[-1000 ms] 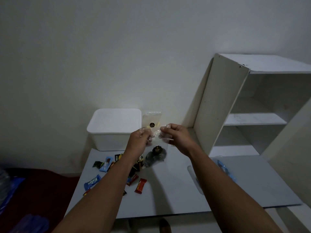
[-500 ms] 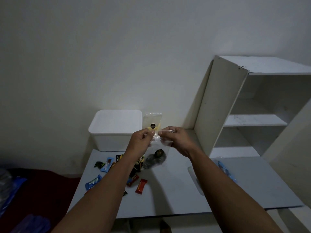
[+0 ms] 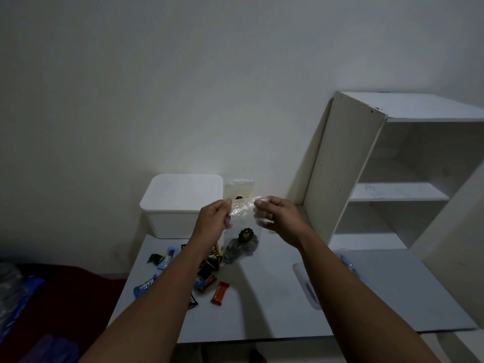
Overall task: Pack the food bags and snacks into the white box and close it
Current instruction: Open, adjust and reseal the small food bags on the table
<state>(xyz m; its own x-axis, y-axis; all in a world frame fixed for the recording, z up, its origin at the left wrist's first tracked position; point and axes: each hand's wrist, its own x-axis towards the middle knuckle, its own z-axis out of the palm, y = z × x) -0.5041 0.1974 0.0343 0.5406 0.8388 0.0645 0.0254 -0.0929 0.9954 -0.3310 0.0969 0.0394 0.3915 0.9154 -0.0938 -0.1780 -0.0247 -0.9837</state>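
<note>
- While held up over the grey table (image 3: pixel 275 305), pinched at its top edge from both sides: clear food bag (image 3: pixel 242 231), dark contents sagging at the bottom, a round black label just above them.
- Left hand (image 3: pixel 213 221) — fingers curled shut on the bag's upper left corner, thumb and forefinger pressed together on the plastic.
- Right hand (image 3: pixel 279 218) — fingers likewise closed on the upper right corner, crinkled film stretched between the two grips.
- Behind the hands, propped upright just beside the box: second clear bag (image 3: pixel 238 188), pale and yellowish, a small dark sticker low on its front.
- White box (image 3: pixel 180 205) at the table's far left corner, lid on, well apart from the held bag.
- Scattered on the table below the left forearm: wrapped snacks — blue Kalpa wrapper (image 3: pixel 145 285), red bar (image 3: pixel 220 293), a blue-and-white bar (image 3: pixel 167 258), a few dark packets partly hidden by the arm.
- To the right, open white shelf unit (image 3: pixel 392 192) standing against the wall.
</note>
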